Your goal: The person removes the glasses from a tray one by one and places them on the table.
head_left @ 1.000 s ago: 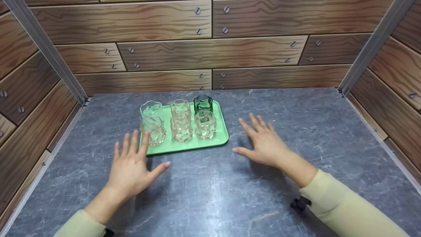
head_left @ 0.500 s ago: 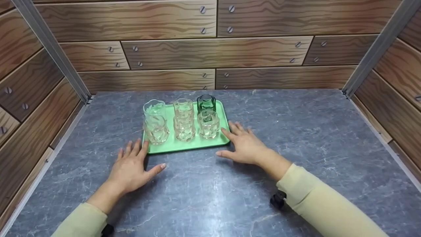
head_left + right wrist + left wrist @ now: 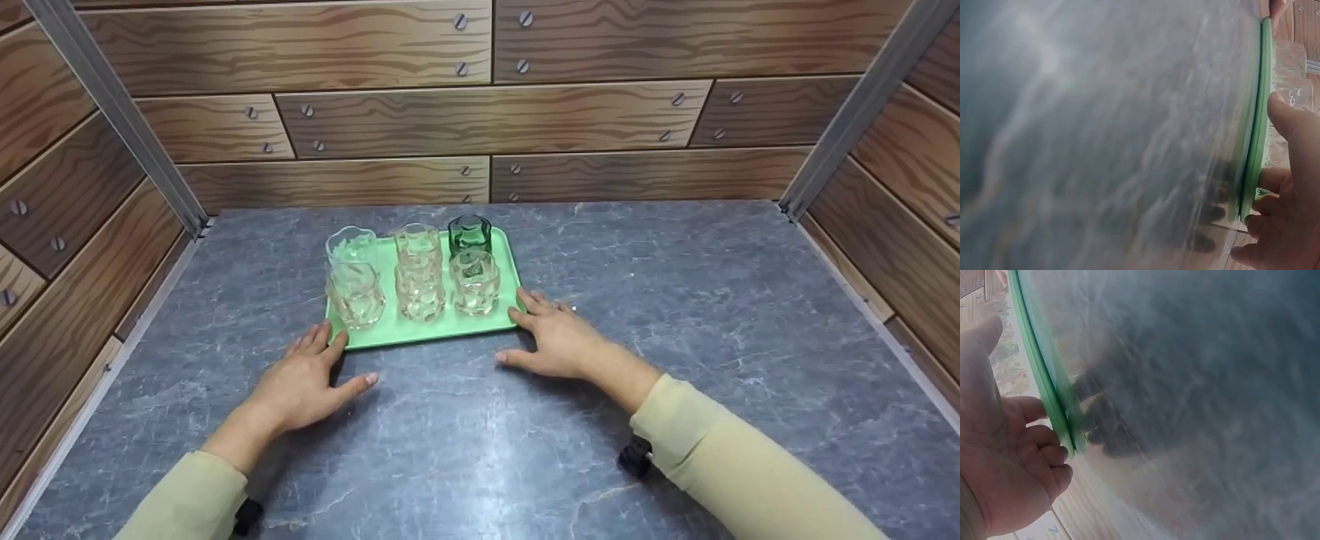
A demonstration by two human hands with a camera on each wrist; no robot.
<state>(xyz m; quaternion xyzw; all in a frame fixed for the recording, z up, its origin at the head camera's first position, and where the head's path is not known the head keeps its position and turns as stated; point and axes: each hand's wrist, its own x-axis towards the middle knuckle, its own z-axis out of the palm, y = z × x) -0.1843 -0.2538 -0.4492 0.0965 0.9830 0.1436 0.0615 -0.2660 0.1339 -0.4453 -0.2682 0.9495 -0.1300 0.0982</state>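
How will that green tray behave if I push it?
The green tray will probably move as one stiff piece: its front edge looks straight. It may slide easily, as the tabletop looks smooth and shiny. The glasses stand upright with nothing visible fastening them, so a jerk could shift them.

The tray [image 3: 450, 327] looks like smooth plastic, the tumblers [image 3: 420, 294] shiny glass, the tabletop [image 3: 480, 435] glossy.

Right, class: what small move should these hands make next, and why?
Probably bring both thumbs onto the near edge of the tray. The left hand and right hand are at its near corners, but the thumbs stand clear of it, and glasses stand on it, so a firmer, even hold may keep them steady.
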